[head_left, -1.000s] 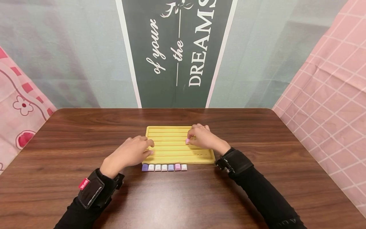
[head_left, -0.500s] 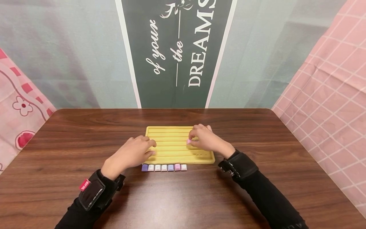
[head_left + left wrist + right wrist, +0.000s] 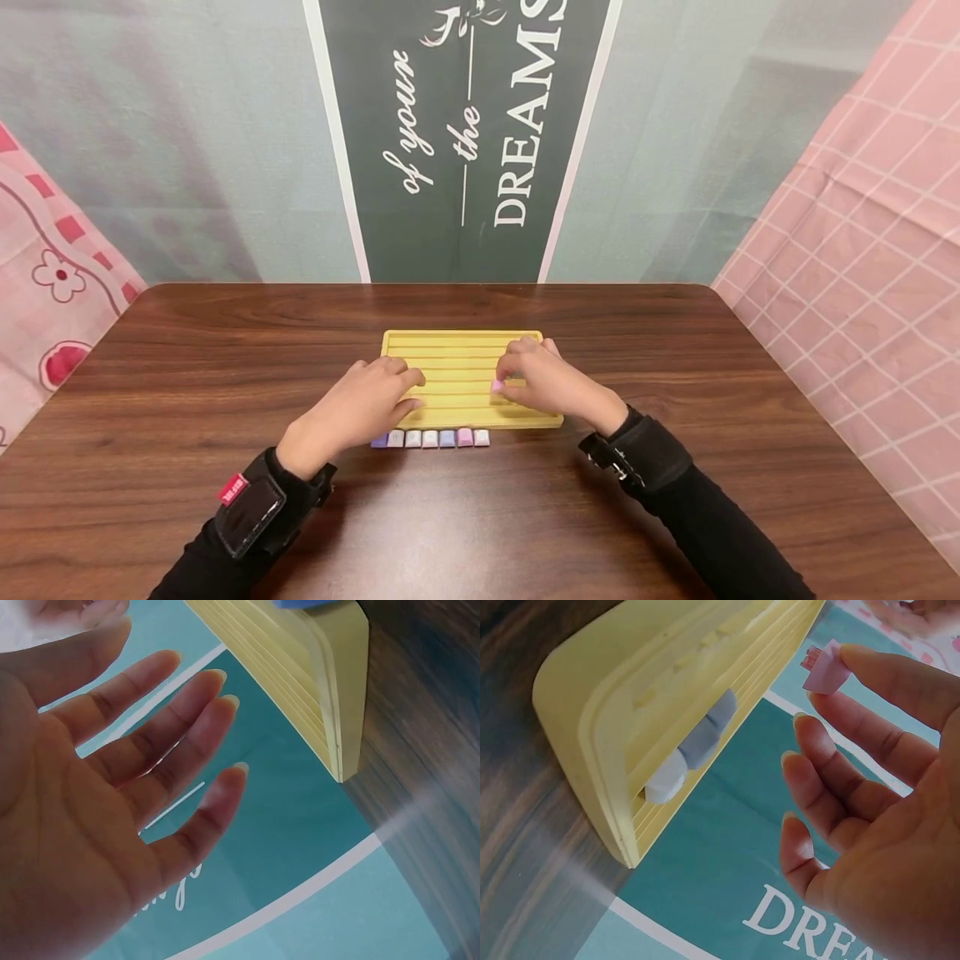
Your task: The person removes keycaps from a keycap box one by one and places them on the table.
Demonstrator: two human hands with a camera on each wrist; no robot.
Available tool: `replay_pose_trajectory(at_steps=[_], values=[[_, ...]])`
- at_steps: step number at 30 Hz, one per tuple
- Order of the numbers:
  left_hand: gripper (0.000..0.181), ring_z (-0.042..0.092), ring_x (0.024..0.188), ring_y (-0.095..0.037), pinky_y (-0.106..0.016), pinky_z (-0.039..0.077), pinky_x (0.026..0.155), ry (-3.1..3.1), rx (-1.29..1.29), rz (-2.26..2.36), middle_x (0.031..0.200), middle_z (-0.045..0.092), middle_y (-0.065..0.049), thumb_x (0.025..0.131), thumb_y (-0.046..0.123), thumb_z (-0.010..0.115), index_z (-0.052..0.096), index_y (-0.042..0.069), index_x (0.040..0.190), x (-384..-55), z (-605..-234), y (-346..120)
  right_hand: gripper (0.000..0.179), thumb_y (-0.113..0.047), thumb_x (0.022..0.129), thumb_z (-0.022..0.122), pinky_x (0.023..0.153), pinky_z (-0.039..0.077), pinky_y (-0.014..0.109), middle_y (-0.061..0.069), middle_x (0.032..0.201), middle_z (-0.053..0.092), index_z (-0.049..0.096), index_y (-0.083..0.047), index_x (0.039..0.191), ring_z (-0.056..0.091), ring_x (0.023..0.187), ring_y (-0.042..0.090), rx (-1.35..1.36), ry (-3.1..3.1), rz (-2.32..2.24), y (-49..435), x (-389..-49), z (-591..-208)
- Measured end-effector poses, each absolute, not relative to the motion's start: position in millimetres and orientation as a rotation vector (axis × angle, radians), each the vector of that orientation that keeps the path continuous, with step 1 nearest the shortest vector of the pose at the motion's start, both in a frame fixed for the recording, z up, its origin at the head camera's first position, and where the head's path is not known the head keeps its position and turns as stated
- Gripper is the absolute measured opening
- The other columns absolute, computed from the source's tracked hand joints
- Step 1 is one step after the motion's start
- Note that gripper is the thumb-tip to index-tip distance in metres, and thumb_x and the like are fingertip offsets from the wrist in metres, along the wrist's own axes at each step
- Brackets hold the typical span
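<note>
My right hand [image 3: 551,379] pinches a pink keycap [image 3: 828,669] between thumb and index finger, its stem side showing in the right wrist view. That hand is over the right part of a yellow ridged tray [image 3: 453,387]. Inside the tray, white [image 3: 666,778] and grey-blue keycaps [image 3: 701,744] sit in a slot in the right wrist view; the hand mostly hides them from the head view. With fingers apart and nothing in them, my left hand [image 3: 358,408] hovers at the tray's left end.
Along the tray's near edge, a row of several keycaps [image 3: 430,439] lies on the brown wooden table [image 3: 465,517]; purple, white, blue and pink ones show. The left hand overlaps the row's purple end. A printed curtain [image 3: 465,167] hangs behind the table.
My right hand has come slightly nearer and to the right with the pink keycap still pinched. My left hand has shifted right, farther over the tray.
</note>
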State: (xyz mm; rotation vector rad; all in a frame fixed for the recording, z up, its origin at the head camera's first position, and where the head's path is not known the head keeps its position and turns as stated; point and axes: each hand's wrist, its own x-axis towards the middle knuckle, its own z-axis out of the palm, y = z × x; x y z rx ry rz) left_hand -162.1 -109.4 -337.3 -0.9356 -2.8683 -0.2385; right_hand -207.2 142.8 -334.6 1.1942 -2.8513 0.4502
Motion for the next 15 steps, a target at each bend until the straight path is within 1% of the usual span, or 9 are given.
replay_pose_trajectory(at_steps=[6,12,15], values=[[0.022,0.056,0.086,-0.023,-0.042,0.043,0.067,-2.835,-0.953,-0.232,0.086,0.058,-0.004,0.084,0.022,0.067,0.063,0.008,0.1,-159,-338,-105,0.009,-0.023,0.08,0.071,0.069,0.026,0.033,-0.003,0.082,0.056,0.065,-0.016,0.078,0.048,0.083,0.015,1.246,-2.821,0.433,143,-201,-336],[0.018,0.055,0.08,-0.021,-0.037,0.039,0.063,-2.797,-0.988,-0.201,0.081,0.055,-0.001,0.083,0.022,0.068,0.063,0.01,0.096,-157,-339,-101,0.008,-0.021,0.08,0.071,0.07,0.025,0.033,-0.003,0.082,0.055,0.065,-0.016,0.079,0.047,0.084,0.015,1.257,-2.843,0.437,143,-197,-336],[0.018,0.055,0.08,-0.021,-0.037,0.039,0.062,-2.792,-0.995,-0.203,0.08,0.054,0.0,0.082,0.023,0.068,0.064,0.01,0.095,-156,-339,-100,0.008,-0.022,0.08,0.071,0.069,0.025,0.033,-0.003,0.082,0.055,0.065,-0.015,0.079,0.047,0.083,0.014,1.266,-2.845,0.424,143,-196,-337]])
